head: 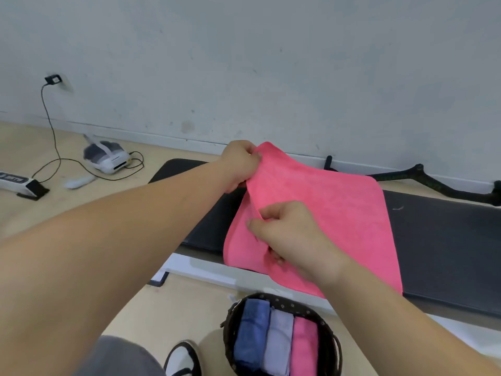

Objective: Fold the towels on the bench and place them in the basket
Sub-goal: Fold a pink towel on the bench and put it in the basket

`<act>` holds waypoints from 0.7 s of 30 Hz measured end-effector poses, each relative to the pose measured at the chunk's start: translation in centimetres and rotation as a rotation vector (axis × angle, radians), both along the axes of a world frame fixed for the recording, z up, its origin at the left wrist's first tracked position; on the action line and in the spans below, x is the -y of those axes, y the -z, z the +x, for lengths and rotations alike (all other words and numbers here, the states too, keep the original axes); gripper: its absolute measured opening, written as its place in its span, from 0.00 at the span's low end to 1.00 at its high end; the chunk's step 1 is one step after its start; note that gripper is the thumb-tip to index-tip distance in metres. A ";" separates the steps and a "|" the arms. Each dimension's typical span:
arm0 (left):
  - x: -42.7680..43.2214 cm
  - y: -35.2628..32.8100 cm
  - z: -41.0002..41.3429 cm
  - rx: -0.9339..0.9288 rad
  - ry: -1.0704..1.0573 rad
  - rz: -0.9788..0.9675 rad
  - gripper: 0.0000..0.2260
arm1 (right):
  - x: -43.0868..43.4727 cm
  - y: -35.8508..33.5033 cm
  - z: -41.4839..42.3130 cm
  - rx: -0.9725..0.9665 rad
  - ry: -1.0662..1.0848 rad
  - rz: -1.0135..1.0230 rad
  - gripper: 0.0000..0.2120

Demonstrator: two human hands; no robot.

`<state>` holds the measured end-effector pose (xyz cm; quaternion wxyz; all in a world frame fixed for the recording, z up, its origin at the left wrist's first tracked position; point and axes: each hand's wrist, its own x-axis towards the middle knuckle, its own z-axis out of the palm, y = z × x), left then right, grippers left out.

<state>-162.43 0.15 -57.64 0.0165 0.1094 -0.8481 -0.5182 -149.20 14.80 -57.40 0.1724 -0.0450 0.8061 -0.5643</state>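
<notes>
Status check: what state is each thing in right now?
Pink towel: unfolded, spread on the bench, left edge lifted.
Left hand: grips its far corner.
Right hand: pinches its left edge.
Basket: holds three folded towels.

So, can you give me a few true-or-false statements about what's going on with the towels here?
1. Both the left hand and the right hand hold the pink towel. True.
2. The basket is empty. False: it holds three folded towels side by side, a blue towel, a pale towel and a folded pink towel.
3. The pink towel in the hands is already folded small. False: it is spread open over the black bench.
4. The basket is nearer the person than the bench. True.
</notes>
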 end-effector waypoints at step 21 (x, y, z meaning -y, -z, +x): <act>-1.4 1.1 8.9 0.113 0.185 -0.682 0.15 | -13.4 -0.6 -0.7 -0.336 -0.014 1.171 0.14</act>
